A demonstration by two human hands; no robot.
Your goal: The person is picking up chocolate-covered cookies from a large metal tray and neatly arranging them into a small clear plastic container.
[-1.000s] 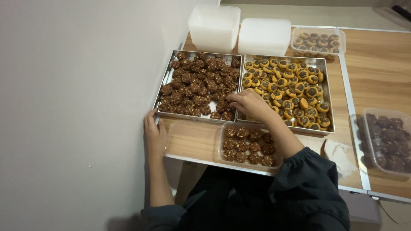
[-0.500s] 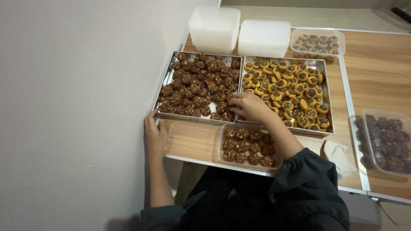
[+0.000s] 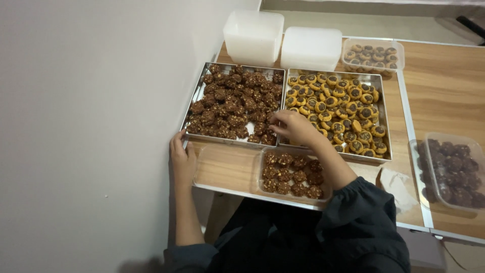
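Pale wall fills the whole nine o'clock side of our view, and beside it runs the wooden table point(image 3: 444, 91), reaching from twelve o'clock down to four. Next in size are the two metal baking trays set side by side at the centre: the left tray point(image 3: 198, 98) is heaped with dark chocolate cookies point(image 3: 235, 106), and the right tray point(image 3: 382, 116) carries yellow cookies with dark centres point(image 3: 343, 103). At twelve o'clock we see two white plastic tubs point(image 3: 283, 40) standing upside down, touching each other, with a clear container of mixed cookies point(image 3: 373, 55) just beside them at one o'clock. Another clear container of dark cookies point(image 3: 449, 169) lies at four o'clock. At six o'clock, just below the trays, sits a smaller clear container point(image 3: 293, 174) holding rows of dark cookies. Our right hand point(image 3: 293, 126) hovers over the seam between the two trays, fingers bunched together and pinching at a dark cookie near the left tray's lower right corner; the cookie itself we cannot make out clearly. Our left hand point(image 3: 182, 156) rests at eight o'clock on the table edge, fingers pressed together, touching the left tray's lower left corner.
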